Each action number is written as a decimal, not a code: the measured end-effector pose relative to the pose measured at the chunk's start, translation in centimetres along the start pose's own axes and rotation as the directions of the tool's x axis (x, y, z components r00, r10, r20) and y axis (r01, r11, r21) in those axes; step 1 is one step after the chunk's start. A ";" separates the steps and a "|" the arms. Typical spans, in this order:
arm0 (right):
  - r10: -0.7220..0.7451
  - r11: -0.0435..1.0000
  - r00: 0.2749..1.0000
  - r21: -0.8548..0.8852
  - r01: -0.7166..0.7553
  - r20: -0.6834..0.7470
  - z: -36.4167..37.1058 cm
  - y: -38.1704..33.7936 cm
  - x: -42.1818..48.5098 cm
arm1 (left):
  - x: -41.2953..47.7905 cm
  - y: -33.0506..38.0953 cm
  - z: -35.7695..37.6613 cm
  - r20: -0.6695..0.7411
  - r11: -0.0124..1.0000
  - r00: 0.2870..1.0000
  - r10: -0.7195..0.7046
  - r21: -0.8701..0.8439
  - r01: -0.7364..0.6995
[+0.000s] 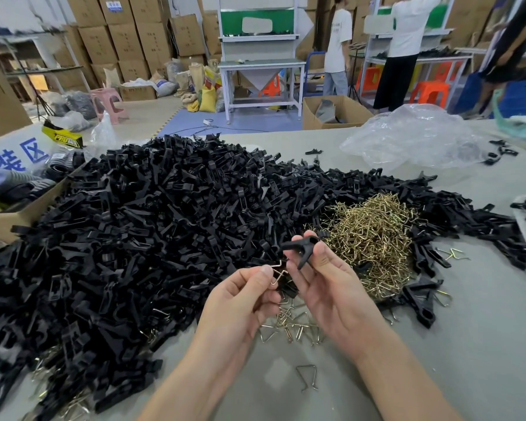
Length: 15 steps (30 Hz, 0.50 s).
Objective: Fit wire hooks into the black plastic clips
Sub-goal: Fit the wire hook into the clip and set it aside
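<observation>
Table (474,344) heaped with clips (164,223), hooks (374,238); left fingers (264,271) pinch hook (279,277), right fingers (320,252) grip clip (299,246).

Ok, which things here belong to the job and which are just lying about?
Job: bent wire hook, pinched by left hand; black plastic clip, held by right hand; heap of black plastic clips; pile of brass-coloured wire hooks.
Lying about: crumpled clear plastic bag; brown cardboard box, left.

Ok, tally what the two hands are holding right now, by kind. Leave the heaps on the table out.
black plastic clip: 1, pinched in the right hand
wire hook: 1, pinched in the left hand
Total: 2
</observation>
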State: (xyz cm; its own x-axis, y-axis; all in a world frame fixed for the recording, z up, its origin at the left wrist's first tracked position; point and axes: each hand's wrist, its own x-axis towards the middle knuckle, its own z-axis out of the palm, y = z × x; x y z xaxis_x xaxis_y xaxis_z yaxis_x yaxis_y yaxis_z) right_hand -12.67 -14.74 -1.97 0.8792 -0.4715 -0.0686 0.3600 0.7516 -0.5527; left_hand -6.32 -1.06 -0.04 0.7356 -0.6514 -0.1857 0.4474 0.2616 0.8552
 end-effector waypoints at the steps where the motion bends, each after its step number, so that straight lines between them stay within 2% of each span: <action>1: 0.001 1.000 1.000 -0.008 -0.001 -0.005 0.0 -0.1 -0.1 | 0.0 -0.1 0.0 0.003 1.000 1.000 -0.004 0.001 0.004; 8: -0.022 0.977 0.996 -0.211 0.040 0.090 0.6 0.9 -0.3 | 0.2 -0.5 -0.1 0.001 1.000 1.000 -0.003 0.008 0.003; 15: -0.090 0.930 0.982 -0.340 0.142 0.165 0.6 1.4 -0.2 | 0.3 -0.8 -0.2 -0.092 1.000 0.996 -0.008 0.018 0.010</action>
State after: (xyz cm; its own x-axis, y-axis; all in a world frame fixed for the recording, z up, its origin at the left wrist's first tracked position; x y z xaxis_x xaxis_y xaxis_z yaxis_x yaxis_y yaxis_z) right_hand -12.18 -13.37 -2.24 0.8825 -0.4548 0.1193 0.3538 0.4752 -0.8056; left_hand -6.33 -1.28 -0.89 0.7756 -0.5851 -0.2368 0.4456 0.2420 0.8619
